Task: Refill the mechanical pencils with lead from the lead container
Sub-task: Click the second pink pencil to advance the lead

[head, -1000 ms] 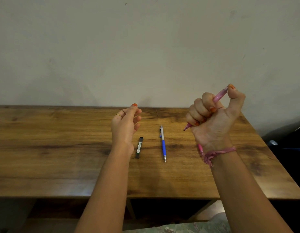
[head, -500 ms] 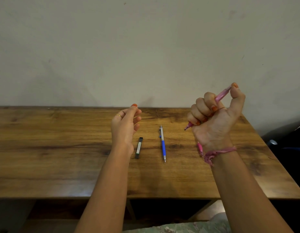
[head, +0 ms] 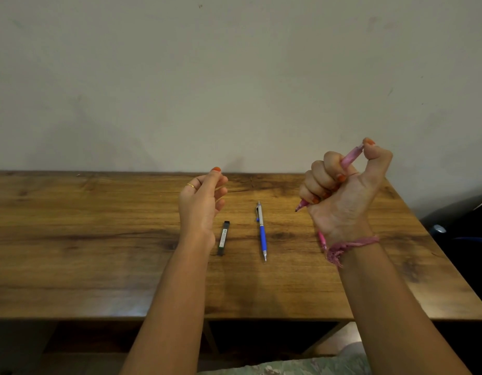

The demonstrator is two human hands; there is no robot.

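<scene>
My right hand is raised over the table's right side and grips a pink mechanical pencil in its fist, tip pointing down-left, with the thumb on the top end. My left hand hovers upright with its fingers loosely curled, and nothing shows in it. The dark, narrow lead container lies on the table just right of my left wrist. To its right a blue and silver mechanical pencil lies tip toward me. Another pink pencil peeks out behind my right wrist.
The wooden table stands against a plain wall. Dark objects sit beyond its right edge. A pink thread bracelet hangs on my right wrist.
My right thumb rose a little with the pencil's top end, then came back down on it. My left hand and the things on the table have not moved.
</scene>
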